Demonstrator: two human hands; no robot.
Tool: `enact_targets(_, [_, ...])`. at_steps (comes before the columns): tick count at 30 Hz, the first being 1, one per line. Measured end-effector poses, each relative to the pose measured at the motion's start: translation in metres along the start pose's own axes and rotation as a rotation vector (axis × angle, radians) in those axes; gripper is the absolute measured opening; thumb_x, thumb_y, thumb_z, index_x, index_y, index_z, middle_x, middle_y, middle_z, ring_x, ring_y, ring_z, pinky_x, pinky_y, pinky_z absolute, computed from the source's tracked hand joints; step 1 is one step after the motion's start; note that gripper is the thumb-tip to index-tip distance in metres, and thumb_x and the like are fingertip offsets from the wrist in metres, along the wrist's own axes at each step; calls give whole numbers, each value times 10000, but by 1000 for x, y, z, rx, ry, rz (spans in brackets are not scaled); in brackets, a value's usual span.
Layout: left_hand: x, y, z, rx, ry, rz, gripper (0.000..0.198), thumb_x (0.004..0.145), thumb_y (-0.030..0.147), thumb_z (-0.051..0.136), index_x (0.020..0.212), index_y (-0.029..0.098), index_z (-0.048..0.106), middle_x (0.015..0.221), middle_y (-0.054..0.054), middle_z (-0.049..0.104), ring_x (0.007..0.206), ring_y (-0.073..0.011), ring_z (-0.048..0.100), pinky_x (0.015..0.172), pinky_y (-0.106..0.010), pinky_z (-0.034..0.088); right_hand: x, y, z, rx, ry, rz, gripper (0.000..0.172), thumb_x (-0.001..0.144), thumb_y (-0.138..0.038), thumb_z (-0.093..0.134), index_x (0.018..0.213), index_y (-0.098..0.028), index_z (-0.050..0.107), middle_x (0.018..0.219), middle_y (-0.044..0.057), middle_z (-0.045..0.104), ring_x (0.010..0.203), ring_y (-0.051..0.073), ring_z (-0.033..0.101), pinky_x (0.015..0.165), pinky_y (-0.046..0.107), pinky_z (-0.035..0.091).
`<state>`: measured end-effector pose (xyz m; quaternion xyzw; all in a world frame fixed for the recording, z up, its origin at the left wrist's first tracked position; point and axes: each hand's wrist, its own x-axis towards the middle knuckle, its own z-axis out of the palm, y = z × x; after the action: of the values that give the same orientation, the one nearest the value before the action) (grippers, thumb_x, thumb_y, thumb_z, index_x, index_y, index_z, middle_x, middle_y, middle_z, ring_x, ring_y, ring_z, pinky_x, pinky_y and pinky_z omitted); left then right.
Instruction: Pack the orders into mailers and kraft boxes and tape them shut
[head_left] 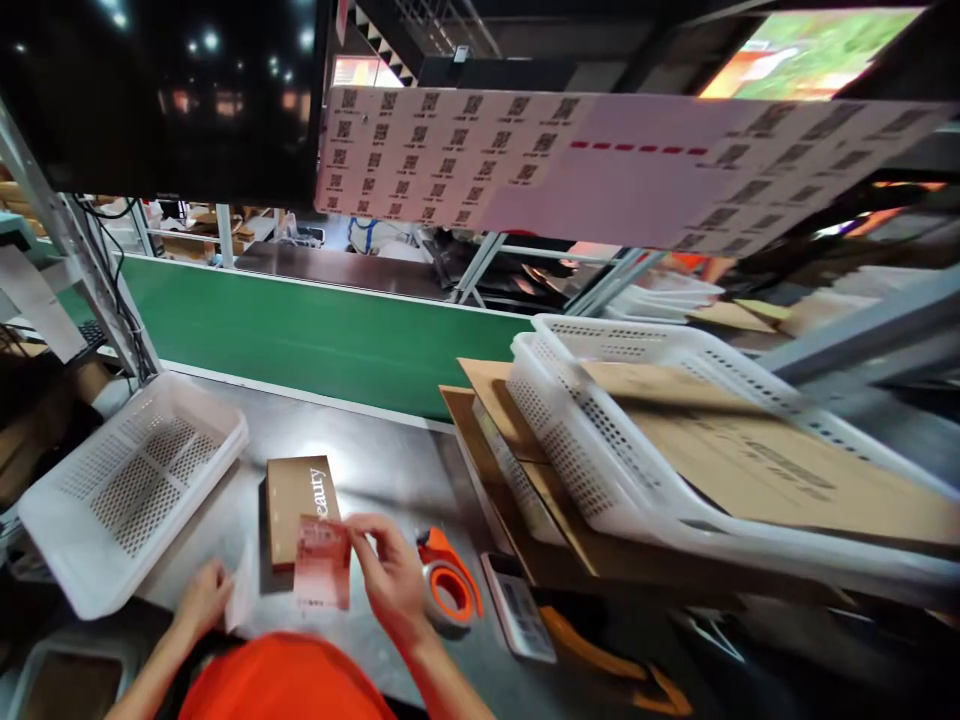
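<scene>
My right hand (390, 575) pinches the upper right corner of a pink printed label (322, 575). The label hangs over the lower end of a brown cardboard box (289, 495) with white lettering, which lies flat on the metal table (390, 470). To the left, my left hand (202, 602) is closed, with a thin whitish slip of paper (240, 592) at its fingers, blurred. Just right of my right hand sits an orange tape dispenser (450, 580) with a roll of tape. A phone-like device (517, 608) with a light screen lies beyond it.
An empty white perforated basket (135, 480) stands at the left. Stacked white baskets (585, 450) with flat cardboard (750, 450) fill the right side, above more cardboard sheets. Behind the table runs a green conveyor belt (322, 335). A monitor (165, 100) and a QR-code board (600, 170) hang overhead.
</scene>
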<state>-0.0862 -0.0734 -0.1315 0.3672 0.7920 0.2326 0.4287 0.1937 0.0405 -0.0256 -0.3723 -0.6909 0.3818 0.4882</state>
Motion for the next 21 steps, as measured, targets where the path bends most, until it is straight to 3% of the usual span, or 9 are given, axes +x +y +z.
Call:
enact_targets(2, [-5,-35,-13,110,55,-11,250,768,294,630,616,264,433,635,13,509,755,-250,588,762,-369,430,29,31,23,-95,-27,119,127,991,-323,594,978,-224,671,940,72,767,864,223,730,802,352,612])
enact_targets(5, [-9,-75,-18,194,67,-11,258,772,329,614,605,267,428,632,8,537,753,-263,622,744,-361,431,65,76,54,-151,-127,124,105,903,-297,615,904,-203,661,836,41,745,753,207,699,722,327,594])
enact_targets(8, [-6,-96,-9,188,81,13,269,787,366,611,618,265,427,634,8,539,735,-250,619,734,-348,444,74,104,72,-218,-187,55,105,831,-258,661,920,-203,672,845,39,730,797,221,684,777,363,601])
enact_targets(10, [-4,-100,0,171,87,34,254,819,361,586,638,262,439,643,2,559,733,-248,624,729,-347,443,68,115,75,-280,-197,12,215,840,-241,656,1049,-209,692,1017,89,745,967,266,694,914,442,604])
enact_targets(13, [-9,-92,8,175,96,64,191,866,309,527,688,252,490,680,-23,616,740,-257,645,735,-362,440,54,124,70,-361,-217,-15,382,878,-216,604,1252,-210,680,1291,164,688,1191,333,656,1072,569,545])
enact_targets(15, [-18,-76,8,179,100,153,165,893,287,508,737,241,534,745,-44,650,761,-256,655,758,-368,459,48,128,63,-393,-254,0,468,839,-172,603,1302,-201,672,1319,175,666,1198,345,662,1070,574,552])
enact_targets(18, [-31,-36,0,149,78,436,138,914,247,520,789,228,578,911,-76,697,882,-249,677,837,-364,509,46,130,55,-421,-288,53,557,784,-110,601,1330,-201,665,1295,156,658,1162,313,682,1041,487,580])
enact_targets(21, [-35,10,-5,140,45,715,98,856,144,566,824,224,613,1172,-109,732,1116,-272,682,980,-395,526,56,130,54,-445,-298,121,480,824,-130,606,1292,-202,689,1218,126,679,1086,276,689,1017,439,573])
